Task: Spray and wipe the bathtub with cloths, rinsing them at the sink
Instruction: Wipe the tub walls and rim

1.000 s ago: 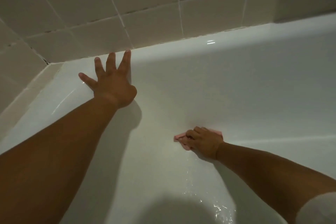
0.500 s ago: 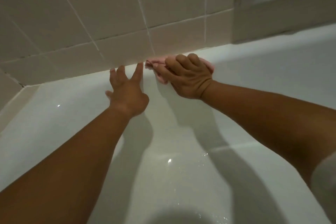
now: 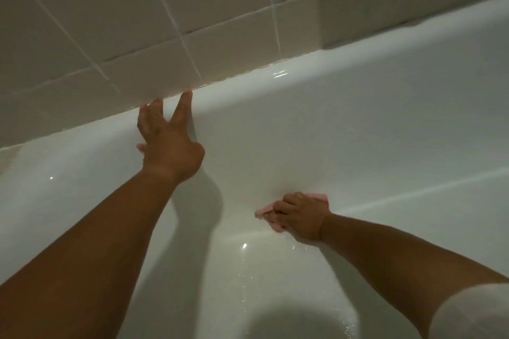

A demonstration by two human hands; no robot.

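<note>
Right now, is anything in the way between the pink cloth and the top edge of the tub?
Nothing visible. The right hand grips the pink cloth low on the bathtub wall, bare up to the rim. The left hand rests further left.

We read no text, label, brand, number or sign here. The bathtub, the wall tiles and the pink cloth show us only plain, unmarked surfaces.
</note>
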